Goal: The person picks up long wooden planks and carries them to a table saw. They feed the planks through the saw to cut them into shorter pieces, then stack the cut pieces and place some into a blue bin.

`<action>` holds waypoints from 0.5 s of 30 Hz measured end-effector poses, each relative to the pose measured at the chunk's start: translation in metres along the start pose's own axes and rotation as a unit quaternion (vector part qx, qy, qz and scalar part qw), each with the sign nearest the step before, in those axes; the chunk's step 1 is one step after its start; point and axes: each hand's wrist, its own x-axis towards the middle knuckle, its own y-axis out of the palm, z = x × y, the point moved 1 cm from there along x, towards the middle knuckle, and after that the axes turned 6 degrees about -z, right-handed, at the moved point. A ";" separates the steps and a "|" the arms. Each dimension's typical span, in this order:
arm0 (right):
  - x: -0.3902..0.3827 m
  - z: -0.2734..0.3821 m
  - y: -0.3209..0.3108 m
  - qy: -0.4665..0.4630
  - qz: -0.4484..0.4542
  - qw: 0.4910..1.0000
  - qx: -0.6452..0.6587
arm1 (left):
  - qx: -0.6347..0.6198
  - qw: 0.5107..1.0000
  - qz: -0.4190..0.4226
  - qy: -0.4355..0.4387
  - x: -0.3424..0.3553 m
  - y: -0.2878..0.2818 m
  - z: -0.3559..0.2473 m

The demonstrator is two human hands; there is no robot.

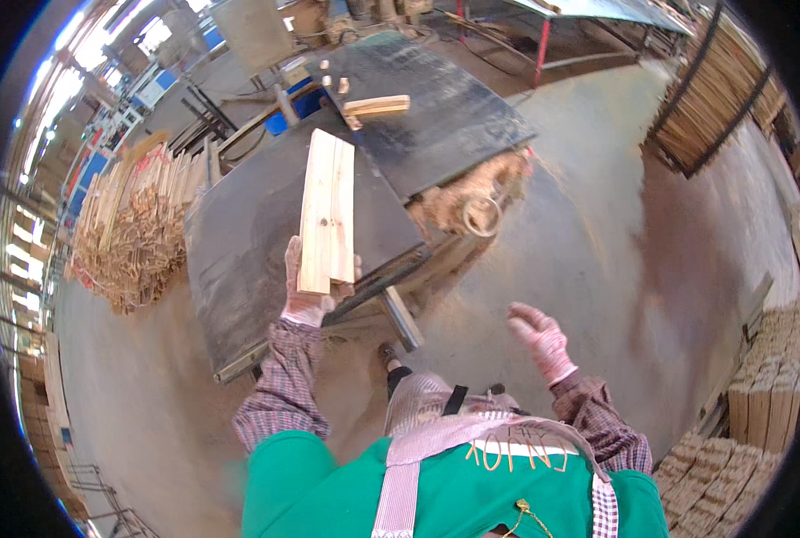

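Note:
My left hand (pixel 303 300), in a pale stained glove, grips the near ends of a few light wooden boards (pixel 326 211) held side by side. A dark knot shows on their top face, and one near end stops short of the others. The boards extend away from me over the dark metal table (pixel 247 242); whether they rest on it I cannot tell. My right hand (pixel 543 341), gloved too, hangs over the floor to the right with nothing in it, its fingers stretched out and the thumb side partly hidden.
Short wood offcuts (pixel 377 106) lie near the seam with a second dark tabletop (pixel 427 99). Shavings (pixel 471 193) and a ring-shaped part (pixel 482 217) sit at its near edge. A large bundle of sticks (pixel 135 224) stands left; stacked wood (pixel 772 377) lines the right.

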 end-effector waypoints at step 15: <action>0.077 0.047 -0.118 0.020 0.097 0.916 0.389 | -0.148 0.957 0.123 -0.218 0.123 0.183 0.282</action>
